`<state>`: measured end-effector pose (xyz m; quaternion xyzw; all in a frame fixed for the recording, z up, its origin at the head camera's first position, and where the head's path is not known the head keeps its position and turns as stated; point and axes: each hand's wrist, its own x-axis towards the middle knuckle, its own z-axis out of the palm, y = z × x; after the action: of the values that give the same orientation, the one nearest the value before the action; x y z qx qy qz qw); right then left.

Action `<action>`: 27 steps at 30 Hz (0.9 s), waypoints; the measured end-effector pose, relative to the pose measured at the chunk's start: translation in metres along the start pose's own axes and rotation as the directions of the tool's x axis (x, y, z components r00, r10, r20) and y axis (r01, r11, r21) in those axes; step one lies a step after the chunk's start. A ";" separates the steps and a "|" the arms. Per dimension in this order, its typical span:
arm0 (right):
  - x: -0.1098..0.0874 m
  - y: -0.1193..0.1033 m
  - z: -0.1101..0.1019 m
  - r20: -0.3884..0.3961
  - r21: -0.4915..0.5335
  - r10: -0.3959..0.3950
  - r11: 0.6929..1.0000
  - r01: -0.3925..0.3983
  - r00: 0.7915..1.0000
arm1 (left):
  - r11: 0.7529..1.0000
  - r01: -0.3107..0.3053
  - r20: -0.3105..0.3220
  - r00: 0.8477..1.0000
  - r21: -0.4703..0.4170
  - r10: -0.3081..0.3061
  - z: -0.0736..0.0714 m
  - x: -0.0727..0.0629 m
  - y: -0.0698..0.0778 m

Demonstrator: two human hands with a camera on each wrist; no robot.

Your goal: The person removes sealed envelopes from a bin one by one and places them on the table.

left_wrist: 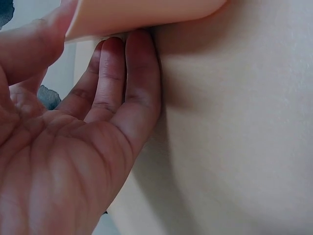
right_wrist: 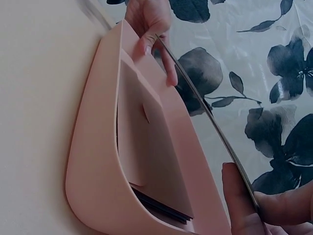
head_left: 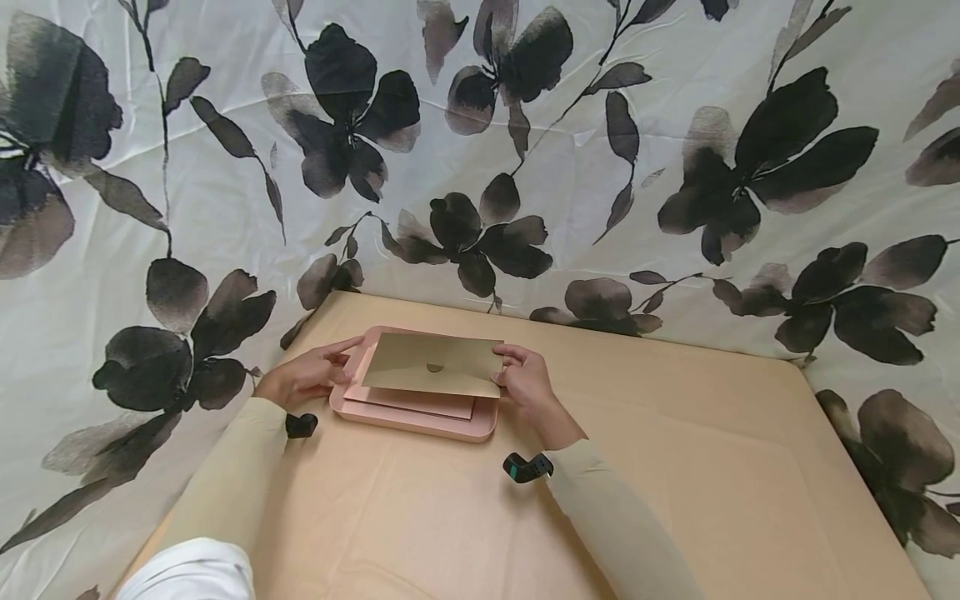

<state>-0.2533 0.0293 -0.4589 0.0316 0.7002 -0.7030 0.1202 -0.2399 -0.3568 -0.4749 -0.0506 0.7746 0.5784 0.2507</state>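
Note:
My left hand [head_left: 306, 375] grips the left end of a shallow pink tray [head_left: 408, 425], its thumb over the rim and its other fingers low against the outside in the left wrist view. With thumb and fingers, my right hand [head_left: 528, 387] pinches the right edge of a flat gold envelope [head_left: 431, 379] that has a small half-round mark. The gold envelope is tilted above the tray and hides part of it. Inside the tray lies a pink envelope [right_wrist: 137, 142]; thin dark flat pieces [right_wrist: 161, 208] show beneath it in the right wrist view.
A tan-covered table [head_left: 675, 467] carries the tray near its far edge. Behind and at both sides hangs a pale cloth [head_left: 600, 208] with dark flowers. Each wrist wears a black device [head_left: 527, 467].

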 end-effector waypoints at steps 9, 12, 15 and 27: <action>0.002 0.001 -0.009 0.004 0.022 0.011 1.000 -0.011 1.000 | 1.000 -0.003 -0.002 1.000 -0.014 0.003 0.000 0.002 -0.002; 0.002 0.000 -0.013 -0.003 0.021 0.014 1.000 -0.014 1.000 | 1.000 -0.011 0.000 1.000 -0.002 0.011 -0.001 0.002 -0.002; 0.003 0.000 -0.017 0.002 0.028 0.018 0.999 -0.018 1.000 | 1.000 -0.010 -0.002 1.000 0.001 0.010 -0.001 0.002 -0.002; 0.005 0.005 -0.035 0.041 0.009 0.024 1.000 -0.024 0.999 | 1.000 0.016 -0.019 1.000 -0.010 -0.017 0.001 0.002 0.001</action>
<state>-0.2617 0.0630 -0.4654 0.0262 0.6940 -0.7052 0.1429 -0.2414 -0.3555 -0.4751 -0.0638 0.7735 0.5798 0.2478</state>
